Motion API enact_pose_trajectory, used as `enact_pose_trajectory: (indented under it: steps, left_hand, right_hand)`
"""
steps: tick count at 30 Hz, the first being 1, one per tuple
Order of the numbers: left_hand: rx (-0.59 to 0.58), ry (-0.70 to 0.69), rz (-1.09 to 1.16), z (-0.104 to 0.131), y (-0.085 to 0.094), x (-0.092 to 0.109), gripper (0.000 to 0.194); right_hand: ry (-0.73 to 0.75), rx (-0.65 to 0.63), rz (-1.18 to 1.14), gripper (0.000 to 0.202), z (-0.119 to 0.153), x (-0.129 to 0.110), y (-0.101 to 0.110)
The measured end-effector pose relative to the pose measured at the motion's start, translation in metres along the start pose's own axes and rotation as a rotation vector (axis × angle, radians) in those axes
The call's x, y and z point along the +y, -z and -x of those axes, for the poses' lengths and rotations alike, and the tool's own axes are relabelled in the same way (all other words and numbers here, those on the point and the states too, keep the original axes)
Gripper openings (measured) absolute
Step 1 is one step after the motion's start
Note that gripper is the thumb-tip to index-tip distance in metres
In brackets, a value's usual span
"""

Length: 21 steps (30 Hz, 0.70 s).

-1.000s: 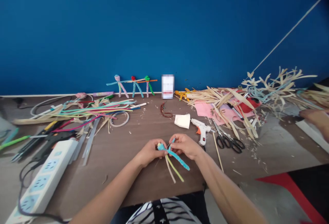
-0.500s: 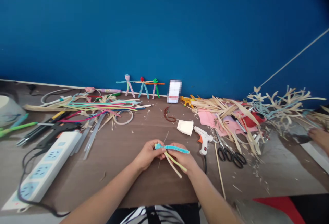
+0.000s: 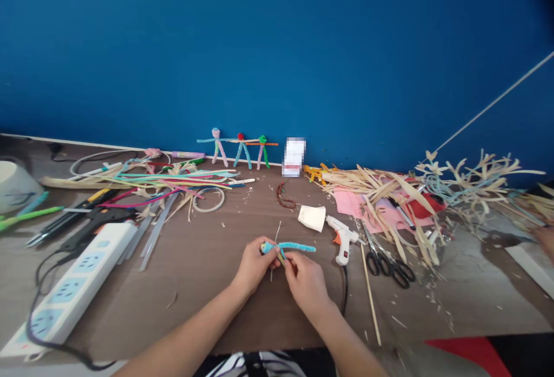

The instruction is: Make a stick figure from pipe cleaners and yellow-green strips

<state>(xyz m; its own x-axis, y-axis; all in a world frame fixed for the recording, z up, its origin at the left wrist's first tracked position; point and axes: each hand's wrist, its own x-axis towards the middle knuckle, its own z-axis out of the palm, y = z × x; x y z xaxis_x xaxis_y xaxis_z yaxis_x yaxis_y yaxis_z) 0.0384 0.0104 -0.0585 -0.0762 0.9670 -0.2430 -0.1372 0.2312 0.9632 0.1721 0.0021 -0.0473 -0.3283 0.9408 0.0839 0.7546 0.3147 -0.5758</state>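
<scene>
Pipe-cleaner figure — between both hands

The brown worktop bore a white power strip, clear glue sticks and coloured strips on its left; rightward lay a white cup, a white glue gun and black-handled scissors.

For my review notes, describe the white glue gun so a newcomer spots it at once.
On the brown table, between the white cup and the black-handled scissors, lies a glue gun. Its white body sets it apart from the black one beside the power strip.
</scene>
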Motion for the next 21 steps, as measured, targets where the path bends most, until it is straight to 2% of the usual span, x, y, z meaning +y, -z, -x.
enact_pose_trajectory:
  steps: [6, 10, 13, 16, 21]
  left_hand:
    - [-0.013, -0.124, -0.229, 0.001, 0.003, 0.001, 0.013]
    - [-0.092, -0.152, -0.345, 0.002, 0.009, 0.011, 0.010]
    - [-0.161, -0.134, -0.397, 0.003, 0.012, 0.018, 0.008]
    - [-0.249, -0.088, -0.331, 0.006, 0.014, 0.024, 0.011]
    - [-0.419, 0.005, -0.070, 0.010, 0.019, 0.028, 0.020]
  right_hand:
    - [0.117, -0.060, 0.257, 0.013, -0.006, -0.011, 0.009]
    - [0.199, -0.025, 0.224, 0.012, -0.013, -0.017, 0.030]
    - [0.239, -0.006, 0.093, 0.011, -0.019, -0.016, 0.040]
    - [0.163, -0.065, -0.117, 0.010, -0.026, -0.010, 0.039]
    - [-0.144, -0.269, -0.568, 0.010, -0.034, 0.003, 0.029]
